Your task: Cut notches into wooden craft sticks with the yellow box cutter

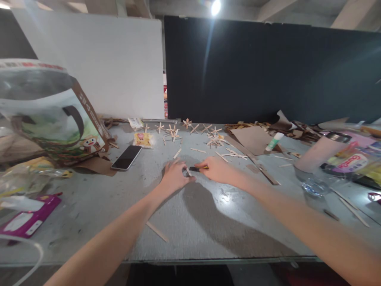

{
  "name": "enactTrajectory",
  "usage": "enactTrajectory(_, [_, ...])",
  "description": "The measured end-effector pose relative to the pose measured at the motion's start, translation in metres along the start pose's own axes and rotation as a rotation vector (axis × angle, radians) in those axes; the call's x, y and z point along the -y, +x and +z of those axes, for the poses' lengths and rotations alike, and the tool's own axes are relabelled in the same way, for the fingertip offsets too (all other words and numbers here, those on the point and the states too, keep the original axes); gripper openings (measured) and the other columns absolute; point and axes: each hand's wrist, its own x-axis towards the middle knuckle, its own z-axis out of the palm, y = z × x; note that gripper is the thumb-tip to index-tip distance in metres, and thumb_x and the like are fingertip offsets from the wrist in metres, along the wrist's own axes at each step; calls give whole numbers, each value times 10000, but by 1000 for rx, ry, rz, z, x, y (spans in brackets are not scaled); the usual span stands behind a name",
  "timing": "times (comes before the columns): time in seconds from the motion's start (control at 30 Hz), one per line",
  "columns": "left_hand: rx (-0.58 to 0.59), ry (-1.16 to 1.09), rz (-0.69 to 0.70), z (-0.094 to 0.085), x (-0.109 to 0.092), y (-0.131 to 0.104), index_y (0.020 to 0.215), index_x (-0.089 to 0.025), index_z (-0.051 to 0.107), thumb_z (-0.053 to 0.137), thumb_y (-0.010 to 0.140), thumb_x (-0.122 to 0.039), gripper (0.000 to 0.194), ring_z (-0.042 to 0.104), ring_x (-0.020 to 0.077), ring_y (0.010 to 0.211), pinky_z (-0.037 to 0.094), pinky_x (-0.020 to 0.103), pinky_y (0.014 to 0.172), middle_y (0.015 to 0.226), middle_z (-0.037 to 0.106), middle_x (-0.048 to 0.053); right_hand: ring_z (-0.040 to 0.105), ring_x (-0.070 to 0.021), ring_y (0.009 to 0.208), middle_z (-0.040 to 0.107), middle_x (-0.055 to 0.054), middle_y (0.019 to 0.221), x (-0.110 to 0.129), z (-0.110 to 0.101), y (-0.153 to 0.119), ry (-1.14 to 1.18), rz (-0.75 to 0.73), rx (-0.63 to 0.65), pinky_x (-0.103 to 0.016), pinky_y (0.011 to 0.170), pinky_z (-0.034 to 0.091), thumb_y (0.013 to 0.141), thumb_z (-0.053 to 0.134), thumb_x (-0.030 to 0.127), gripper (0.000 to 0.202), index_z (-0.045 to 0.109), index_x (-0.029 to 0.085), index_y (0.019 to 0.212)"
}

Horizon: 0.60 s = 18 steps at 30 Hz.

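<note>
At the middle of the table, my left hand [175, 174] pinches a short piece of wooden craft stick [188, 171] between thumb and fingers. My right hand [216, 169] is closed round a utility knife [196, 169], whose dark front end points left and lies close to the stick piece. Whether the blade touches the wood I cannot tell. Just beyond my hands lie loose sticks [198, 150] and several star-shaped stick pieces [172, 133]. Another flat stick [157, 231] rests nearer to me, beside my left forearm.
A phone [127, 157] and a small yellow packet [143, 140] lie at left, near a large printed bag [53, 115]. On the right stand a glue stick [274, 142] and a pink tumbler [323, 153]. Cardboard scraps [253, 139] and a dark strip [264, 171] lie there too.
</note>
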Motion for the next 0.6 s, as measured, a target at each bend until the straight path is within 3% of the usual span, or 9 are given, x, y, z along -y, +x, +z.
enactTrajectory(0.2, [-37,8,11,0,0,-2,889,-237,737,915,679,-492,375,443,439,1472,345,636,1193,1282,735,124,626,-163,615,792,-32,791,-3,7,3,-20,-53,-6,-259,589,354,892,558,200,377,829,307,1131])
enactTrajectory(0.37, [-48,-46,18,-2,-1,-4,897,-229,741,851,758,-450,283,548,407,1382,373,597,1189,1215,755,123,601,-165,575,752,-36,683,2,5,1,-25,-16,-8,-265,583,360,905,548,204,390,823,280,1171])
enactTrajectory(0.47, [-175,-258,-46,-11,4,-2,1118,-204,722,605,948,-285,222,671,307,1237,501,483,1091,1247,748,130,617,-170,596,778,-59,738,1,-2,-1,-41,-40,-46,-260,583,373,908,535,181,413,813,256,1203])
enactTrajectory(0.53, [-313,-376,-71,-18,10,0,1260,-188,661,468,952,-118,371,683,244,1216,529,413,1054,1288,735,122,640,-173,625,803,-83,819,-2,-8,-3,-42,-58,-58,-254,582,381,909,532,167,423,807,239,1222])
enactTrajectory(0.6, [-361,-347,-44,-24,17,2,1210,-181,684,454,893,-33,419,689,238,1193,517,410,1071,1230,758,106,653,-171,636,812,-98,856,-4,-13,-5,-24,-58,-54,-250,591,394,912,538,162,424,799,224,1241])
